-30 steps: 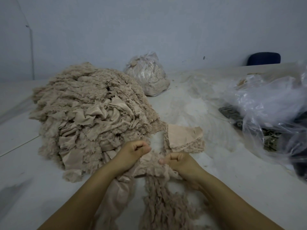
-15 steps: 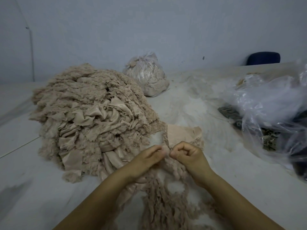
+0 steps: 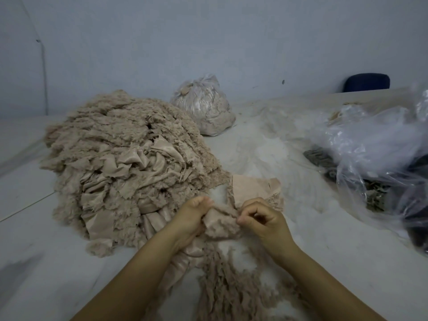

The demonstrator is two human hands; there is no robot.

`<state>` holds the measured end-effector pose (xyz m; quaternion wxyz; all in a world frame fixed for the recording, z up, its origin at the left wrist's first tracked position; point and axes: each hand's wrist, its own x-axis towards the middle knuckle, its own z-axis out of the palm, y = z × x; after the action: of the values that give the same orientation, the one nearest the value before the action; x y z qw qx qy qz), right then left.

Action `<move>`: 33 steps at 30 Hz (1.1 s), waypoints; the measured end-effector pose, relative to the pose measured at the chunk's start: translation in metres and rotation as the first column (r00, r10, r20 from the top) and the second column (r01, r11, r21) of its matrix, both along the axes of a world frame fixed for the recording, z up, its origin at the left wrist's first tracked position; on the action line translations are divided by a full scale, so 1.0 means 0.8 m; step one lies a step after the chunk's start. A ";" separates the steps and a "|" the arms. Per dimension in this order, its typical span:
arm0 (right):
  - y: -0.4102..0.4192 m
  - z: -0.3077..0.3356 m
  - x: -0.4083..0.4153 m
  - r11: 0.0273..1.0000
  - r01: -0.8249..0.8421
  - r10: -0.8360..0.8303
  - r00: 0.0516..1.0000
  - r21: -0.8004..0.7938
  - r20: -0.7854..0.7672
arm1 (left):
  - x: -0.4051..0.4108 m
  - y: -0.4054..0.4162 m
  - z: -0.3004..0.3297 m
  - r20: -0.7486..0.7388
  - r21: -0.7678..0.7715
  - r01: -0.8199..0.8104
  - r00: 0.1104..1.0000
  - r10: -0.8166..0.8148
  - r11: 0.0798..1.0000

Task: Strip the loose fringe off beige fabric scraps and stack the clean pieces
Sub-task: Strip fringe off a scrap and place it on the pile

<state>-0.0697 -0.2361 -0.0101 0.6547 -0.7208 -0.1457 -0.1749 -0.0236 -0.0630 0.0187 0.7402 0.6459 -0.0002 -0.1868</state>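
Bunching between both hands, a fuzzy beige fabric scrap with a frayed fringe edge [image 3: 221, 222] sits low in the middle of the view, just above the pale grey work surface [image 3: 34, 269]. The left hand [image 3: 193, 218] grips the scrap's left side with its fingers curled round the cloth; the right hand [image 3: 266, 222] pinches the fringe at the scrap's right edge, thumb and forefinger pressed together, the other fingers curled. Below the hands, the smooth beige cloth and a tangle of loose beige fringe strands [image 3: 234, 288] trail down toward the person. Just beyond the right hand lies a flat, smooth beige piece with a lacy border [image 3: 252, 186]. Left of the hands rises a big heap of beige fringed scraps [image 3: 120, 163], touching the surface. Farther back stands a tied clear plastic bag stuffed with beige material [image 3: 206, 107]. At the right edge, crumpled clear plastic sheeting [image 3: 370, 144] covers dark items.
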 end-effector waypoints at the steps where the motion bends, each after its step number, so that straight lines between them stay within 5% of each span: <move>1: -0.001 -0.002 -0.002 1.000 -0.028 0.028 1.000 0.013 -0.013 | 0.002 0.002 0.001 -0.018 -0.034 -0.057 0.998 0.056 0.998; 4: -0.007 -0.005 -0.010 0.989 -0.115 0.132 0.974 0.097 -0.186 | 0.007 0.008 0.007 -0.084 -0.153 -0.190 0.980 0.179 0.970; 8: -0.001 -0.004 -0.012 0.948 -0.146 0.272 0.831 0.281 -0.485 | 0.002 0.009 0.013 -0.145 -0.277 -0.180 0.979 0.144 0.944; 12: 0.018 0.004 -0.008 0.892 -0.135 0.364 0.779 0.432 -0.510 | -0.005 0.003 0.009 -0.140 -0.338 -0.095 0.989 0.050 0.937; 19: 0.037 0.016 0.004 0.984 -0.020 0.090 0.912 0.177 -0.400 | -0.009 0.004 0.006 0.125 0.010 0.178 0.976 -0.178 0.984; 27: 0.015 -0.005 -0.009 0.982 0.062 -0.124 0.923 -0.177 -0.364 | 0.011 0.000 0.012 0.082 -0.037 -0.358 0.929 0.360 0.933; 31: 0.000 -0.006 -0.021 0.935 -0.080 -0.088 0.891 -0.346 -0.445 | 0.015 -0.002 0.013 0.030 -0.087 -0.359 0.931 0.363 0.929; 33: 0.009 0.003 -0.021 0.958 -0.148 0.017 0.885 -0.246 -0.466 | 0.008 -0.017 0.011 -0.029 -0.160 -0.307 0.952 0.306 0.938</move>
<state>-0.0867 -0.2289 -0.0078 0.5709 -0.8184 -0.0406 0.0504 -0.0172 -0.0763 0.0277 0.8104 0.5752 0.0866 -0.0701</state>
